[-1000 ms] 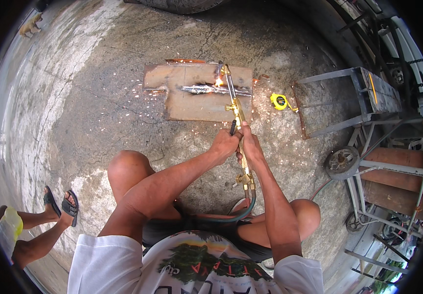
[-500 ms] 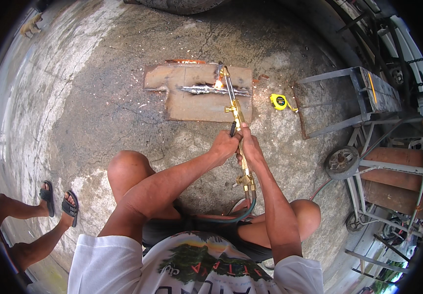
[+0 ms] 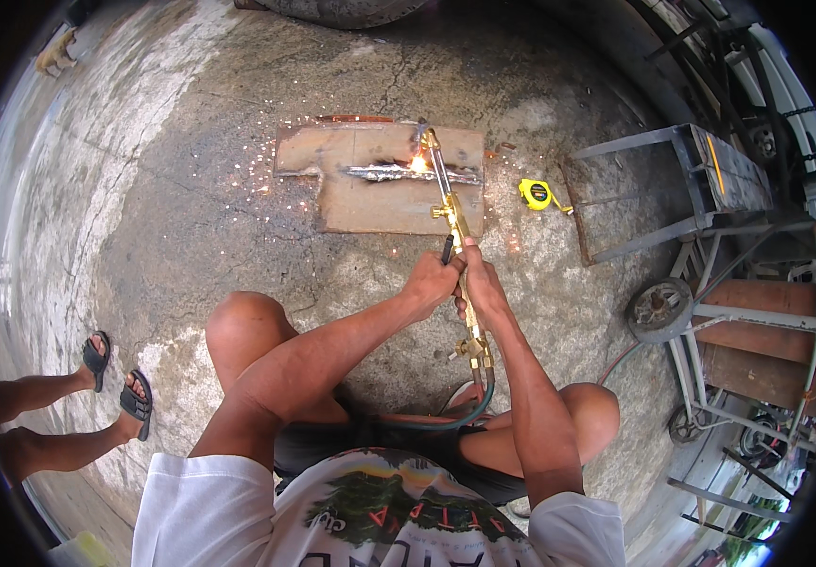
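Note:
A brass cutting torch (image 3: 442, 178) is gripped by both of my hands. My left hand (image 3: 432, 280) is closed around its handle, with a black stick-like piece, too small to name, rising by the fingers. On the right side of the handle my right hand (image 3: 481, 281) is wrapped too. The torch head points at a flat steel plate (image 3: 384, 210) lying on the concrete. A bright flame (image 3: 418, 163) glows at a rough silvery seam (image 3: 381, 173) across the plate, and sparks scatter to both sides. Hoses (image 3: 476, 408) run back from the torch between my knees.
A yellow tape measure (image 3: 536, 195) lies right of the plate, next to a metal frame stand (image 3: 644, 140). A wheeled cart (image 3: 758, 319) with rusty cylinders is at the right. Another person's sandalled feet (image 3: 136, 404) are at the left. A dog (image 3: 56, 54) stands far left.
The flame has shifted slightly left along the seam and looks brighter. Sparks now spread wider around the plate. The other person's feet have moved slightly. Both my hands keep their grip.

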`<action>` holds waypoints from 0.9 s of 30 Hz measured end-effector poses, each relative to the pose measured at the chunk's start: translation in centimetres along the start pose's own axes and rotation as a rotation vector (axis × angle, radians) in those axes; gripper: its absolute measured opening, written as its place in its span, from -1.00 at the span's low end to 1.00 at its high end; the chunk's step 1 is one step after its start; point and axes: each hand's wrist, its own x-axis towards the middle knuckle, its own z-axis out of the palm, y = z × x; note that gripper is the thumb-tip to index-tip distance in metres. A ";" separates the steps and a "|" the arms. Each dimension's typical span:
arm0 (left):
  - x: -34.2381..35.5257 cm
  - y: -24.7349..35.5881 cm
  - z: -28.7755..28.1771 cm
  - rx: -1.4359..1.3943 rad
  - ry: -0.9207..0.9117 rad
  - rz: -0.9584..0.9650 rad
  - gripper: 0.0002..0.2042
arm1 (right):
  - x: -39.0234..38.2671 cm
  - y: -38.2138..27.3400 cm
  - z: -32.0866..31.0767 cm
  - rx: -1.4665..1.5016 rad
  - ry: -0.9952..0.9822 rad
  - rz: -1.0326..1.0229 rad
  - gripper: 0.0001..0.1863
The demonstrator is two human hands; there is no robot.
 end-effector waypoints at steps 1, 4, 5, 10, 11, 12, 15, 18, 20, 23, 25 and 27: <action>0.0 -0.1 0.0 0.006 0.001 -0.001 -0.72 | 0.0 0.0 0.0 0.001 0.001 0.005 -0.23; 0.2 -0.3 -0.1 0.038 0.001 0.005 -0.71 | -0.1 0.1 0.0 -0.006 -0.001 -0.007 -0.22; 0.3 -0.4 -0.1 0.032 -0.002 0.003 -0.71 | 0.0 0.1 0.0 -0.004 -0.005 -0.007 -0.22; 0.4 -0.6 -0.1 0.030 -0.006 0.007 -0.72 | -0.1 0.2 0.0 -0.003 -0.004 -0.008 -0.22; 0.4 -0.7 -0.1 0.021 -0.005 0.009 -0.72 | -0.1 0.2 -0.1 -0.003 -0.005 -0.003 -0.23; 0.5 -0.8 0.0 0.012 -0.004 0.011 -0.72 | 0.0 0.3 -0.1 -0.003 -0.006 0.003 -0.23; 0.8 -1.1 0.0 0.010 0.002 0.008 -0.73 | -0.2 0.2 -0.1 0.001 -0.014 0.006 -0.24; 0.6 -1.0 0.0 0.005 0.000 0.003 -0.72 | -0.4 0.2 -0.1 0.007 -0.019 0.002 -0.24; 0.5 -1.0 -0.1 0.008 -0.005 0.007 -0.71 | -0.4 0.2 -0.1 0.010 -0.019 0.002 -0.24; 0.2 -0.8 0.0 0.022 -0.009 0.020 -0.70 | -0.5 0.2 -0.1 0.019 -0.013 0.008 -0.27; -0.1 -0.6 0.1 0.023 -0.004 0.023 -0.70 | -0.4 0.4 -0.1 0.030 -0.012 0.011 -0.32; -0.1 -0.8 0.1 0.010 -0.009 0.024 -0.71 | -0.6 0.4 -0.1 0.023 -0.017 0.012 -0.32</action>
